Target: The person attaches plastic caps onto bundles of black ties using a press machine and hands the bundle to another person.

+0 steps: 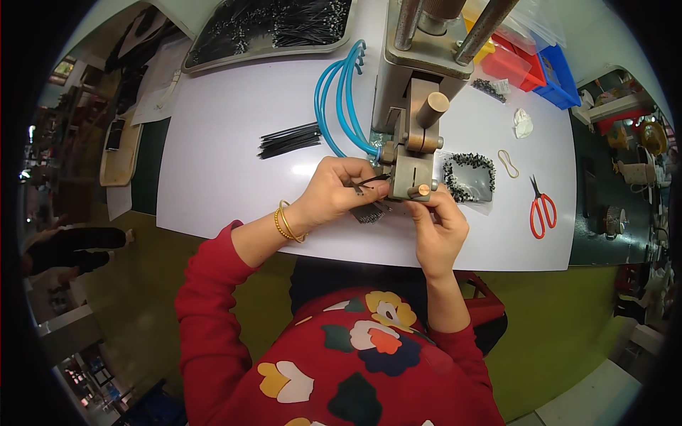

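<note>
A metal bench press (414, 167) stands in front of me, with blue air hoses (348, 106) looping from its left side. My left hand (337, 190) is closed in a pinch on several thin black cables (369, 182), whose ends reach the press's left side. More cable ends (368, 213) show just below those fingers on the table. My right hand (439, 231) is at the press's lower right, beside a brass-coloured knob, thumb and fingertips drawn together. Whatever those fingertips hold, if anything, is hidden or too small to make out.
A metal tray (270, 53) of black cables is at the back left, with a loose cable bundle (290, 140) nearer. Right of the press lie a clear bag of small black parts (469, 177), a rubber band (508, 163) and red-handled scissors (542, 209). Red (504, 60) and blue bins (559, 82) stand behind.
</note>
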A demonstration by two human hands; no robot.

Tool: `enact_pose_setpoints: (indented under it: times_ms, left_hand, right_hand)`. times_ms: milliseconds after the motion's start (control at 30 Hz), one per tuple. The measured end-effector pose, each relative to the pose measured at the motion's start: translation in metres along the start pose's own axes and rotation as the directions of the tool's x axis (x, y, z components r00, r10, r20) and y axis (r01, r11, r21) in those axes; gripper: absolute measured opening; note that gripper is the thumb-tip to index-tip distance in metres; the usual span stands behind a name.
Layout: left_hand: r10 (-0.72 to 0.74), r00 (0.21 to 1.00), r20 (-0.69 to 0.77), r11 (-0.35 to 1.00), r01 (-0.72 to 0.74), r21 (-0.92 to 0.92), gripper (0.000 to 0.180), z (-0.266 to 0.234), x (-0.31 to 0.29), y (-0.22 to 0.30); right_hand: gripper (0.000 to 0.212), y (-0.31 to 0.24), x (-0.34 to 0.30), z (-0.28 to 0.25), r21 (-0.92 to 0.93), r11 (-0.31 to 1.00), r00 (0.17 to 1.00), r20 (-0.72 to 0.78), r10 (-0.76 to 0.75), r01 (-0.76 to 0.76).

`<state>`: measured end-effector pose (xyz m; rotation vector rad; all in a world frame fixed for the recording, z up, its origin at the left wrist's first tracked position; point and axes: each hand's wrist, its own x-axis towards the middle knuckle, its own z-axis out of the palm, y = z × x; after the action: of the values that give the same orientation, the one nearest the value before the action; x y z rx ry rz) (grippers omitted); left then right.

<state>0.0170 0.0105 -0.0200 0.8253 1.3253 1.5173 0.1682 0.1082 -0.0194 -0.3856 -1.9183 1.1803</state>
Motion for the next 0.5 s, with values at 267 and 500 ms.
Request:
enact_pose_setpoints:
  times_ms: [267,500]
  left_hand:
    - [-0.03,0.999,0.043,1.0,0.03,0.0,0.017,0.0,0.0,0.001]
    - [-0.109,0.991,0.074,0.994,0.111,-0.018,0.018,0.005,0.004,0.001]
  right_hand:
    - [0.01,0.005,-0.003,-0.016,0.59,0.541,0.783,0.29,0.55,-0.599]
    - [0.011,0.009,-0.001,-0.03,0.755,0.247,0.751,0.443,0.491,-0.607]
